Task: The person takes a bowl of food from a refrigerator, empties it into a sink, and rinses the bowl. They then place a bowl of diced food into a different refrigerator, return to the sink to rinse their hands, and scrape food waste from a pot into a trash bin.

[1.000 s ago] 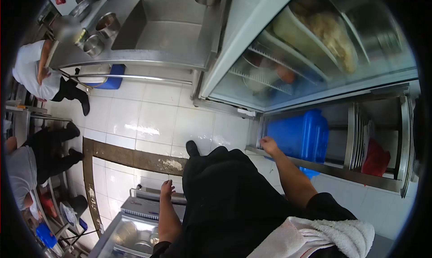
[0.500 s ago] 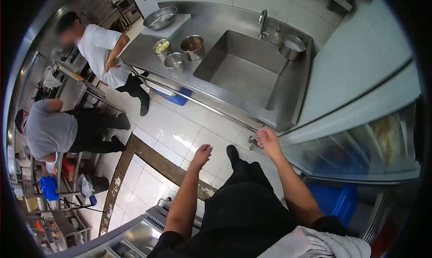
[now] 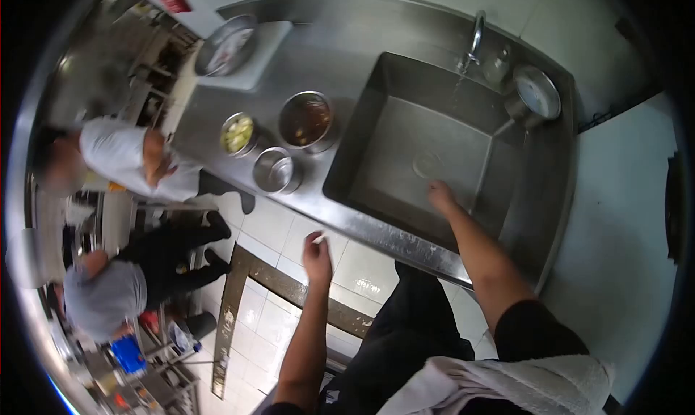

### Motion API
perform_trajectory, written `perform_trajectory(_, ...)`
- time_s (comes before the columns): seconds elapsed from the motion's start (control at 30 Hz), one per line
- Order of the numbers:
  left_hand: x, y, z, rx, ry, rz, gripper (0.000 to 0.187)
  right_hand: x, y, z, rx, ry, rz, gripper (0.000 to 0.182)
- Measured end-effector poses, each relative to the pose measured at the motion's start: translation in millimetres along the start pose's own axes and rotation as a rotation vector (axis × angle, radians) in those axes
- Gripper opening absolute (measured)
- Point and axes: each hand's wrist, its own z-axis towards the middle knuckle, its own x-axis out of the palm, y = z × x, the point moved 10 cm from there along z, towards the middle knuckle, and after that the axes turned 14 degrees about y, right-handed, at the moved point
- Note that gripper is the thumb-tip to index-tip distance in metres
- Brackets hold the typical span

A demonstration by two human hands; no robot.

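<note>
My right hand [image 3: 441, 196] reaches over the near part of the steel sink [image 3: 413, 136]; its fingers are blurred and partly hidden behind the back of the hand. In front of the counter edge, my left hand [image 3: 316, 259] hangs in the air with loosely bent fingers and nothing plainly held. A thin trickle of water falls from the tap [image 3: 475, 42]. Left of the basin stand a small steel container [image 3: 276, 170], one with pale yellow-green pieces [image 3: 237, 134], and a larger pot of brown liquid [image 3: 306, 120].
Beside the tap are a clear bottle [image 3: 497, 65] and a steel pot [image 3: 536, 95]. A metal bowl [image 3: 226, 46] rests on a white board [image 3: 269, 57]. Two people in a white shirt [image 3: 116, 151] and a grey shirt [image 3: 105, 292] stand at left. A floor channel [image 3: 282, 283] crosses the tiles.
My view has moved closer to the sink. My right hand has gone from beside the counter edge to over the basin. Water now trickles from the tap.
</note>
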Motion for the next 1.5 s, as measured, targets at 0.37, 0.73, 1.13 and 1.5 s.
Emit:
perform_trajectory(0.37, -88.3, 175.1, -55.4, -0.408, -0.176, 0.028, 0.024, 39.7, -13.2, 81.1, 0.177, -0.017, -0.272, 0.049)
perform_trajectory(0.73, -39.4, 175.3, -44.6, -0.437, 0.085, 0.275, 0.036, 23.1, -7.0, 99.1, 0.198, -0.080, -0.306, 0.041)
perform_trajectory(1.13, -37.8, 204.8, -82.8, -0.585, 0.173, 0.345, 0.042, 7.8, -5.3, 95.3, -0.132, -0.056, -0.283, 0.029)
perform_trajectory(1.5, -33.5, 237.8, -105.4, -0.640, 0.209, 0.428, 0.042, 15.2, 0.2, 118.1, -0.126, -0.219, -0.492, 0.019)
